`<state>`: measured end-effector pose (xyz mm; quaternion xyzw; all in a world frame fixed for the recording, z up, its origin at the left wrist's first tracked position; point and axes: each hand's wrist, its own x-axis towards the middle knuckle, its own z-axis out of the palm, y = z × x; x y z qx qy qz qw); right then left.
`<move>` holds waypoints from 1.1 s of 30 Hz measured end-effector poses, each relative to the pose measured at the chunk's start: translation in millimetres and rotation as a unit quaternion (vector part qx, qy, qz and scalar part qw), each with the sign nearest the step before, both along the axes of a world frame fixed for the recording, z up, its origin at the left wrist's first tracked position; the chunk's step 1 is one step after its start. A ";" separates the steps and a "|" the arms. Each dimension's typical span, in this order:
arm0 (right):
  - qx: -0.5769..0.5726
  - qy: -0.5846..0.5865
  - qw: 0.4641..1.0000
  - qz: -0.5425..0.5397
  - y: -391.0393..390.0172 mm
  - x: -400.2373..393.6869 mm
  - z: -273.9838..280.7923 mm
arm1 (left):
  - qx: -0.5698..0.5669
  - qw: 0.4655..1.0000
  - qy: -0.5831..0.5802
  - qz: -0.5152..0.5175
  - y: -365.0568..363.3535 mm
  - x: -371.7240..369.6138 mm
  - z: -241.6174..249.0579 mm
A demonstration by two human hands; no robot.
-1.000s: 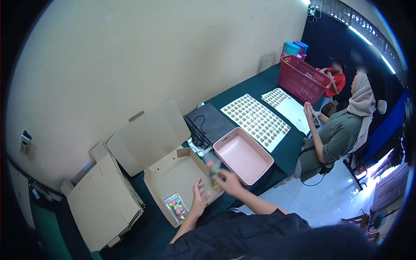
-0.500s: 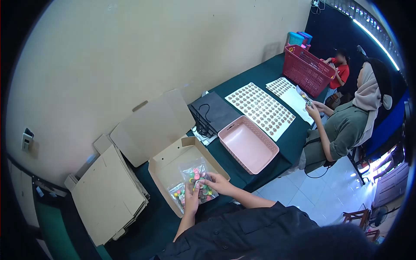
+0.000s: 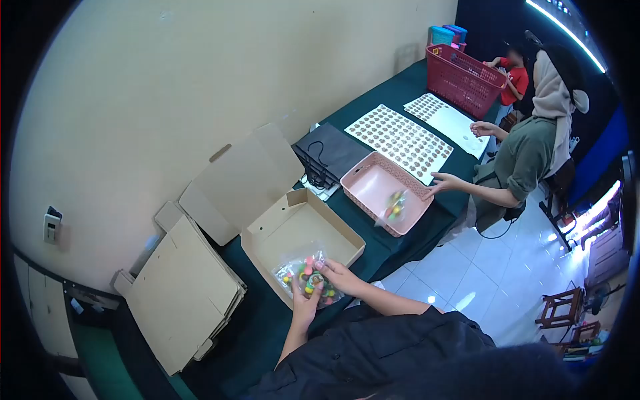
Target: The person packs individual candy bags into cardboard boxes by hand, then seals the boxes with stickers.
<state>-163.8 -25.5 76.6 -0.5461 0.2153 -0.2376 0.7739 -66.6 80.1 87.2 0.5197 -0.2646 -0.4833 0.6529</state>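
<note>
Both hands are on a clear plastic bag of small colourful round pieces [image 3: 311, 272], over the near end of an open cardboard box [image 3: 343, 235]. My left hand [image 3: 306, 304] grips the bag's lower left side, its thumb on the front. On the right edge, my right hand [image 3: 337, 277] pinches the plastic. A round, green-edged patch shows on the bag's front. Another clear bag with coloured pieces [image 3: 285, 275] lies partly hidden behind my left hand, at the box's left corner. The box lid [image 3: 243, 187] stands raised toward the wall.
Flattened cardboard boxes [image 3: 183, 293] are stacked at left. Beyond the open box are a pink basket [image 3: 365, 175] with a small bag [image 3: 396, 205] in it, a black paper bag [image 3: 337, 157], sticker sheets [image 3: 400, 141] and a maroon basket [image 3: 463, 83]. A co-worker [image 3: 533, 157] stands at right.
The co-worker's small bag has gone from their hands into the pink basket, and one of their hands is now by its rim. My hands still hold the bag, its round patch now showing.
</note>
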 end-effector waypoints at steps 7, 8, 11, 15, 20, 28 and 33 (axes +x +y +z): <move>0.000 0.068 0.988 -0.139 1.3 -7.6 4.3 | 0.001 0.993 -0.074 -0.089 3.0 4.1 2.1; 0.000 0.055 0.991 -0.121 2.5 -9.5 3.3 | -0.024 0.997 -0.057 -0.038 1.3 3.6 0.8; -0.054 0.058 0.995 -0.067 11.1 -2.7 5.3 | -0.036 0.996 -0.061 0.048 -6.8 20.4 -11.9; -0.036 0.085 0.996 -0.016 14.3 12.4 10.3 | -0.031 0.991 -0.063 0.110 4.6 32.4 -8.0; -0.010 0.033 0.998 0.057 7.5 26.6 -2.5 | -0.038 0.994 -0.031 0.097 24.2 46.6 4.1; -0.128 0.037 0.986 -0.100 16.6 38.6 21.9 | -0.074 0.980 -0.159 0.095 28.6 51.8 3.8; -0.331 0.002 0.942 -0.064 32.6 45.2 33.9 | -0.078 0.990 -0.099 0.061 15.5 39.3 9.6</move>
